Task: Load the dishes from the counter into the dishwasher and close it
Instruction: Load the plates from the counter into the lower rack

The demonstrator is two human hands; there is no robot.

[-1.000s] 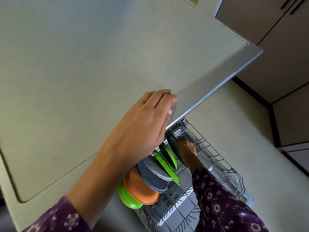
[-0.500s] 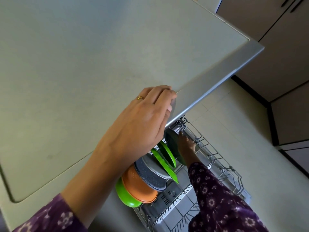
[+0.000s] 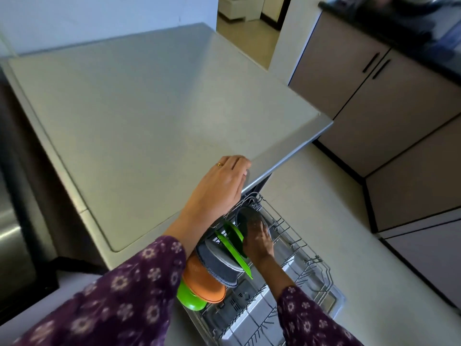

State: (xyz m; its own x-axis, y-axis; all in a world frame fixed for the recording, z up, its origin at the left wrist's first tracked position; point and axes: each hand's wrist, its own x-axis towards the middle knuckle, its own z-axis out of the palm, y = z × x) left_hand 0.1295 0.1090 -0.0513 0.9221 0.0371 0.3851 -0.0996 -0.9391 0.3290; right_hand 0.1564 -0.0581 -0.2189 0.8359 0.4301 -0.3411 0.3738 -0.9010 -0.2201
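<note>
While our left hand (image 3: 222, 186) curls over the counter (image 3: 149, 108) edge, our right hand (image 3: 258, 242) grips the dark plate (image 3: 245, 217) upright in the dishwasher rack (image 3: 319, 260), beside green, grey and orange dishes (image 3: 219, 260) standing in a row.

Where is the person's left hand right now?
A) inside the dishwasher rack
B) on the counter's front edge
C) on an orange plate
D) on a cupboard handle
B: the left hand lies on the counter with its fingers curled over the front edge. It is the right hand that reaches the grey plate down in the rack.
</note>
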